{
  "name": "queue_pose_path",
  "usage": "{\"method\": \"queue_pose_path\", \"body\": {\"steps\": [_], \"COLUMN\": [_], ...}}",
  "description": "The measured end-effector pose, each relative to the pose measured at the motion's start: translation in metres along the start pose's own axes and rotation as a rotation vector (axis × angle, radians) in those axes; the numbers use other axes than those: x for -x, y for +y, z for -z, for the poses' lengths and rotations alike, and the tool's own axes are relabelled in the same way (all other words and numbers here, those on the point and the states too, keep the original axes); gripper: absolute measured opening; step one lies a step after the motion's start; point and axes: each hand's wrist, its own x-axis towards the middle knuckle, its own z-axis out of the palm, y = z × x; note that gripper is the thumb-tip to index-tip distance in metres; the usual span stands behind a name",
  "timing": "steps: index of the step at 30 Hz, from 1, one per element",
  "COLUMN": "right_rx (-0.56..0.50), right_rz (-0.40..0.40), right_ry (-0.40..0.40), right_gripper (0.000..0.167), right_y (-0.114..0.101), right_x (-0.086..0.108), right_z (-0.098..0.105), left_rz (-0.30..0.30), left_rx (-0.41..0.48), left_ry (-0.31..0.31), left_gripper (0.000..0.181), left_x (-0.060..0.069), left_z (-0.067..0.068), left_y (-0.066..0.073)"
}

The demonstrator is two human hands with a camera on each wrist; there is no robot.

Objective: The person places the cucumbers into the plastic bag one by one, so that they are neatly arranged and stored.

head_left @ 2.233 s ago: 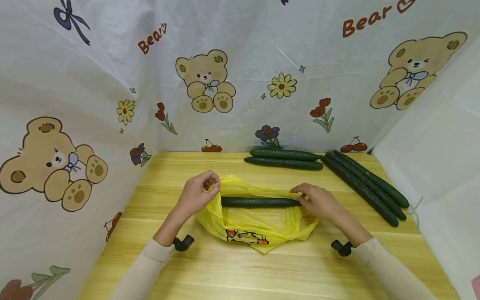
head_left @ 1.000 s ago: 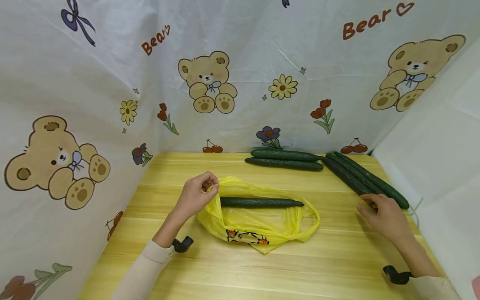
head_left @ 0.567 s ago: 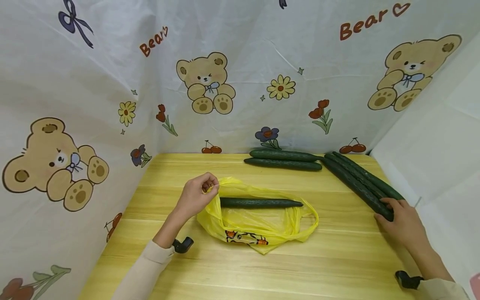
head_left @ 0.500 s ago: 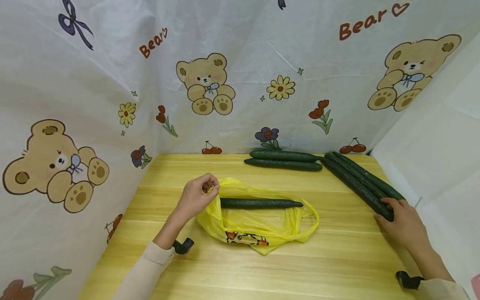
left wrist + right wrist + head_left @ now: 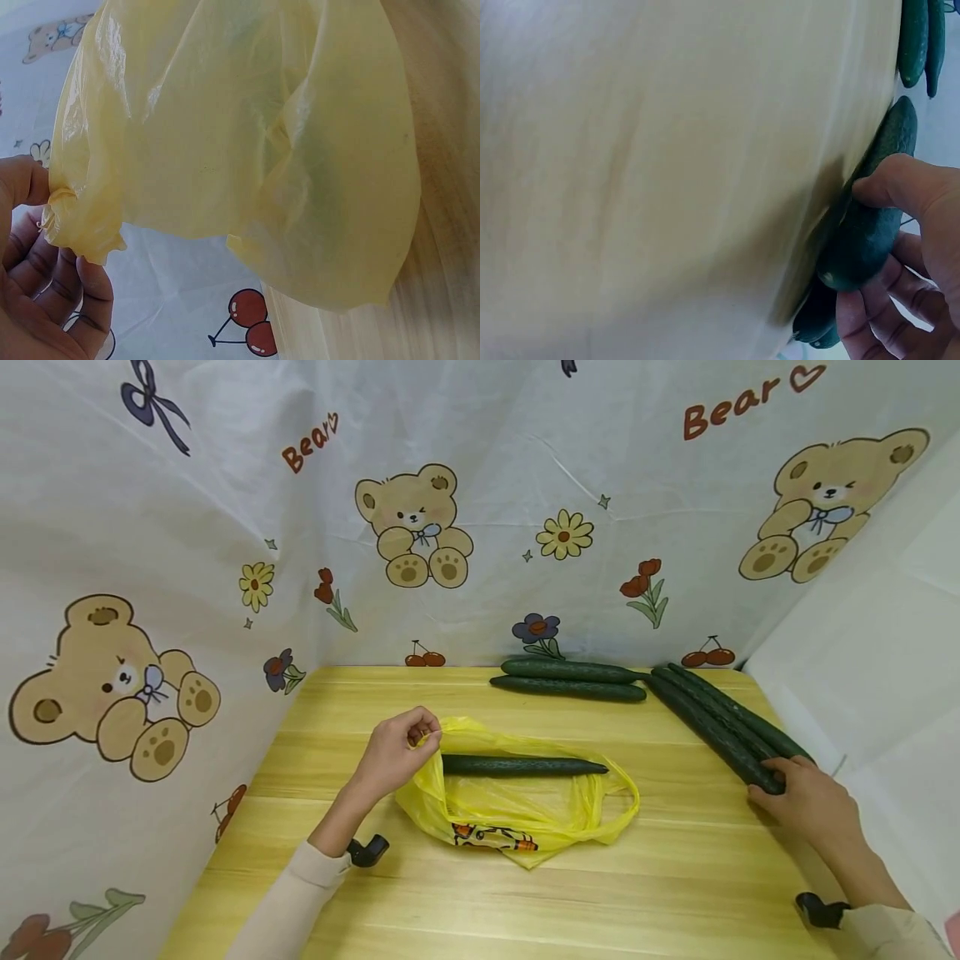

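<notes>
A yellow plastic bag (image 5: pixel 498 838) lies with its mouth spread, and one cucumber (image 5: pixel 525 766) lies inside it. At the bag's left end my left hand (image 5: pixel 396 748) pinches the rim; the left wrist view shows the bunched edge of the bag (image 5: pixel 210 150) between thumb and fingers of that hand (image 5: pixel 56 277). On the right, my right hand (image 5: pixel 817 802) grips the near end of the leftmost of three slanting cucumbers (image 5: pixel 705 723). In the right wrist view the thumb of my right hand (image 5: pixel 907 247) lies on top of that cucumber (image 5: pixel 862 232), with fingers round its other side.
Two more cucumbers (image 5: pixel 567 688) lie side by side at the back edge of the wooden table (image 5: pixel 480 910). A white cloth (image 5: pixel 495 460) printed with bears and flowers hangs behind and to the left. A pale wall surface (image 5: pixel 900 693) stands at the right.
My right hand has left the bag's right end and moved right to the slanting cucumbers, where it now grips one. My left hand stays at the bag's rim.
</notes>
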Motion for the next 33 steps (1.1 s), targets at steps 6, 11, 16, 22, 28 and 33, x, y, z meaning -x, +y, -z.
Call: {"method": "queue_pose_path", "body": {"steps": [6, 11, 16, 22, 28, 33], "right_rx": [-0.06, -0.122, -0.168, -0.174, -0.197, -0.254], "right_rz": [0.002, 0.01, 0.081, 0.136, 0.114, 0.077], "right_ry": [0.1, 0.083, 0.077, 0.123, 0.172, 0.217], "right_gripper": [0.063, 0.065, 0.063, 0.061, 0.06, 0.058], "right_y": [-0.001, -0.004, -0.009, -0.012, -0.013, -0.013], "right_x": [0.001, 0.0, 0.0, -0.001, -0.002, -0.004], "right_z": [0.001, 0.003, -0.001, -0.007, -0.009, -0.009], "left_rz": [0.002, 0.005, 0.0, -0.002, 0.003, 0.002], "left_rx": [0.002, 0.008, 0.003, 0.009, 0.009, 0.012], "left_ry": [0.0, 0.005, 0.009, 0.012, 0.015, 0.011], "left_gripper": [0.007, 0.005, 0.005, 0.005, 0.005, 0.005], "left_x": [0.0, 0.001, 0.001, 0.001, 0.002, 0.001], "left_z": [0.0, -0.002, -0.003, 0.0, 0.0, 0.001], "left_y": [-0.001, -0.002, -0.003, -0.001, -0.002, -0.002]}}
